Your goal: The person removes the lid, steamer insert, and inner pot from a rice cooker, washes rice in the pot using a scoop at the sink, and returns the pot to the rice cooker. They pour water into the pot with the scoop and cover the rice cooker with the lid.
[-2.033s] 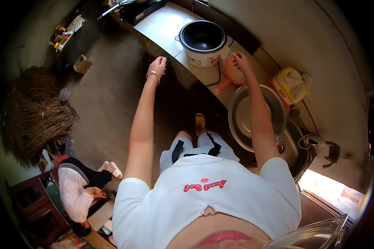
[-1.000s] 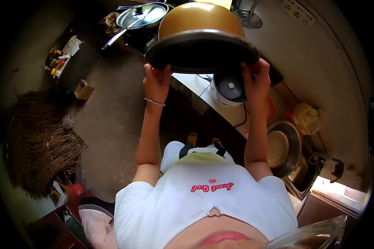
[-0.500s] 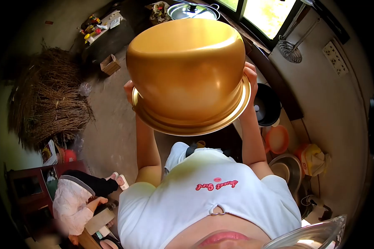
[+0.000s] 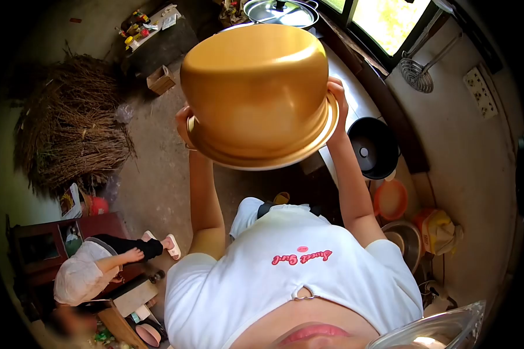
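Note:
A large gold metal pot (image 4: 256, 93) is held up in front of my chest at arms' length. It is tilted, its flat base toward the top of the view and its wide rim nearest to me; its inside is hidden. My left hand (image 4: 184, 125) grips the rim on the left side, and my right hand (image 4: 337, 103) has its fingers curled round the rim on the right. Parts of both hands are hidden behind the pot.
A lidded pan (image 4: 280, 13) stands beyond the pot. On the right are a black pot (image 4: 374, 149), a pink strainer-like bowl (image 4: 390, 199) and a metal basin (image 4: 406, 241). Bundled brushwood (image 4: 75, 125) lies left; a seated person (image 4: 87, 273) is at lower left.
The gold pot and both my hands have shifted slightly, with the right hand a little further left and up. The person at lower left has changed posture, one forearm now nearer their knees.

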Demonstrator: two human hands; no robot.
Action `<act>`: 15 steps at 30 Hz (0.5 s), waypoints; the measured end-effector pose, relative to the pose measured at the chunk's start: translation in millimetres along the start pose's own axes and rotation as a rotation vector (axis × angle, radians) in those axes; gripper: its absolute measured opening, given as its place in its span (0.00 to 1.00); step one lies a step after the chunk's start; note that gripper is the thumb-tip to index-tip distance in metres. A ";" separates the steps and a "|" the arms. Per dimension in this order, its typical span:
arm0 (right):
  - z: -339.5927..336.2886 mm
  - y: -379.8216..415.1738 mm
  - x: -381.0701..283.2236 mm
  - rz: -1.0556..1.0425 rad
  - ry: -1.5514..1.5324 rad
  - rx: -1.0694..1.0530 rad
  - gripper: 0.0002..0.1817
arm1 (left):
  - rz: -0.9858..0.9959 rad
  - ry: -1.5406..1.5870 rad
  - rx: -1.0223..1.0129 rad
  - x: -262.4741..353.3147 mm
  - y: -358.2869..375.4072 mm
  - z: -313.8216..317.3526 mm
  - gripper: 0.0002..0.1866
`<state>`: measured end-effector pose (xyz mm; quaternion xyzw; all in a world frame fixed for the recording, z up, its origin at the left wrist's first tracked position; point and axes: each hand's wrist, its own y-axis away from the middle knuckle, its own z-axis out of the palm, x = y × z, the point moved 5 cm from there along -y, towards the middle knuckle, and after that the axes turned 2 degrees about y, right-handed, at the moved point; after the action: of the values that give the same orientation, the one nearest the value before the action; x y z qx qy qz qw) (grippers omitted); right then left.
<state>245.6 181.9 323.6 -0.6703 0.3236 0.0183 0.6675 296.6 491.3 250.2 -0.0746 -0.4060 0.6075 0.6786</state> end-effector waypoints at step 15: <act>20.0 37.3 18.1 0.163 0.085 -0.095 0.14 | 0.491 -1.761 0.429 15.1 38.5 32.3 0.16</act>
<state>250.9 196.4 280.3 -0.6729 0.4039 0.0593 0.6170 245.5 501.7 255.5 0.4553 -0.6257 0.6331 -0.0209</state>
